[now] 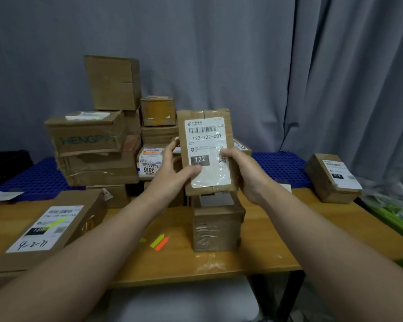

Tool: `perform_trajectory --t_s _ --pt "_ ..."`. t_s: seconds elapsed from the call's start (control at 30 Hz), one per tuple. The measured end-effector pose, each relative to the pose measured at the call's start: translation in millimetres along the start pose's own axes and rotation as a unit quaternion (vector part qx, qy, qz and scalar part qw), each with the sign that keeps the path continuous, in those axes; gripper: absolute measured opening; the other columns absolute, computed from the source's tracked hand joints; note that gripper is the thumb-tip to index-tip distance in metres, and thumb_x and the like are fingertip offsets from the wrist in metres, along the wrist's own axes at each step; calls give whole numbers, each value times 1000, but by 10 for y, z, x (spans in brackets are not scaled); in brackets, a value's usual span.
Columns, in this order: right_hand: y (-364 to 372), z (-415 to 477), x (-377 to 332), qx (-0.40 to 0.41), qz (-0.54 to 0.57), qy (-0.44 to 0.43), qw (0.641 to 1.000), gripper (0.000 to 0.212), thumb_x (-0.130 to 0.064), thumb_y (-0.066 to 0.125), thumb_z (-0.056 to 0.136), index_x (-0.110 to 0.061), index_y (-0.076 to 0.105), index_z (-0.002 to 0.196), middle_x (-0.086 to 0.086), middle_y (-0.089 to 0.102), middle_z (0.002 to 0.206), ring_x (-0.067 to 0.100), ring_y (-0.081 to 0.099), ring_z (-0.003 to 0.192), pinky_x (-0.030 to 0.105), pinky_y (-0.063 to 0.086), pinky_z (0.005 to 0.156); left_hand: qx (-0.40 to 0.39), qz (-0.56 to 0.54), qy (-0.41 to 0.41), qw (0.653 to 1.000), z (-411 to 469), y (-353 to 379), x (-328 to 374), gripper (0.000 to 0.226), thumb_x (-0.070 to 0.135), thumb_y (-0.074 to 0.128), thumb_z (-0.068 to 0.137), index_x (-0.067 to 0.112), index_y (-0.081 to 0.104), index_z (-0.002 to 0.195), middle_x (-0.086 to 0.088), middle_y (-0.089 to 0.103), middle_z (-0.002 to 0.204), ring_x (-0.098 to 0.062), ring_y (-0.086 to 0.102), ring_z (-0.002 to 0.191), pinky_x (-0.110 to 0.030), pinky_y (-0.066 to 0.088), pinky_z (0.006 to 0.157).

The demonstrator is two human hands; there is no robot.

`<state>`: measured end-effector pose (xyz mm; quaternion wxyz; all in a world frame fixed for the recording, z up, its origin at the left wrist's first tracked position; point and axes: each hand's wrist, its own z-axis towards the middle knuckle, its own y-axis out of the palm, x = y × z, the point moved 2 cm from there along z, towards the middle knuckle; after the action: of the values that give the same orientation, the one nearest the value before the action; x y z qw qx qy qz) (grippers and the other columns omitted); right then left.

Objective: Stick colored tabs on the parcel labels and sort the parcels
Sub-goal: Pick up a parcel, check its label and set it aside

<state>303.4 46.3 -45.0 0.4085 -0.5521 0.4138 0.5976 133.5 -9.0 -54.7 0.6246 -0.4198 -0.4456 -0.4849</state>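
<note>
Both my hands hold a small brown parcel upright above the table, its white label reading 122-122-C07 facing me. My left hand grips its left edge, thumb on the label's lower left. My right hand grips the right edge, thumb near the QR code. No tab shows on this label. Green and orange arrow tabs lie on the wooden table below. A taped box stands right under the held parcel.
A stack of brown parcels rises at the back left on a blue perforated mat. A flat parcel with a yellow-green tab lies front left. A labelled parcel sits at the right. Grey curtain behind.
</note>
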Motion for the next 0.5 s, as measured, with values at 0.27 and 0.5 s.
perform_trajectory --t_s 0.27,0.5 --pt "-23 -12 31 82 -29 79 993 60 -51 65 83 -21 48 132 0 70 106 18 68 92 29 51 62 -3 29 -95 995 -27 79 11 38 50 45 96 31 50 129 16 61 108 3 54 91 -21 41 78" --pt "-23 -8 13 131 -57 104 984 29 -25 63 92 -5 59 111 6 65 85 16 59 65 18 43 39 15 35 -194 980 0 141 -91 35 48 45 96 23 61 114 5 65 90 -11 60 79 -21 46 52"
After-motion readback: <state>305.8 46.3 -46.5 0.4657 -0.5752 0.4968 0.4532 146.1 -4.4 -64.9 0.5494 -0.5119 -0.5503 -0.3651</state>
